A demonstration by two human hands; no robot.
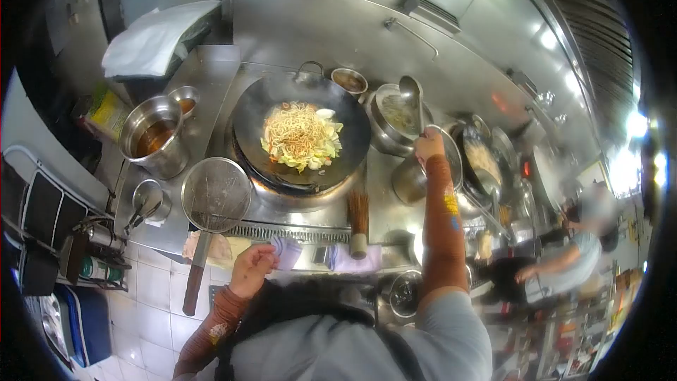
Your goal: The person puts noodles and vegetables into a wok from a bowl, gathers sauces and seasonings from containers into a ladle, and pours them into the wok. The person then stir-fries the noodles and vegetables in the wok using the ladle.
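Note:
My right hand (429, 147) is closed around the handle of a ladle (410, 89), its bowl raised beside a steel pot (399, 114) with liquid inside. A black wok (250, 109) on the burner contains noodles (300, 132) with cabbage and other vegetables. At the front edge of the counter, my left hand (254, 268) has curled fingers, with their tips against a folded purple cloth (285, 252). Close to that hand lies a round mesh strainer (216, 194), its wooden handle pointing toward me. A bamboo wok brush (358, 219) stands right of the burner.
On the left are a tall steel pot (151, 137) of brown liquid and a small steel container (151, 199) with utensils. Another purple cloth (356, 259) lies along the front edge. Further right are more pans (482, 159) and another person (564, 264).

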